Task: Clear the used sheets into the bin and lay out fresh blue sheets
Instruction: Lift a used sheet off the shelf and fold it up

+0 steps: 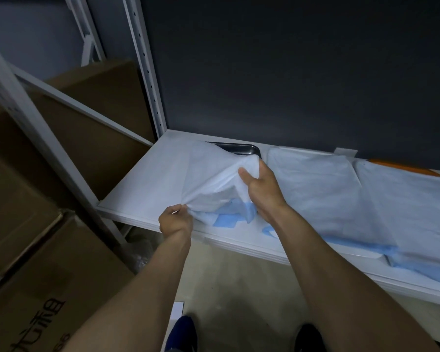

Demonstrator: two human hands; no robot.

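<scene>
A pale white-blue sheet lies bunched up on the white shelf, lifted off a dark metal tray whose far rim shows behind it. My left hand pinches the sheet's near corner at the shelf's front edge. My right hand grips the gathered far part of the same sheet. Bright blue sheet material shows underneath the raised fold. Two more pale sheets lie flat to the right, the second over something orange.
Brown cardboard boxes fill the metal rack on the left. A dark wall stands behind the shelf. Beige floor lies below, with my shoes near the bottom. More blue sheet hangs at the shelf's front right.
</scene>
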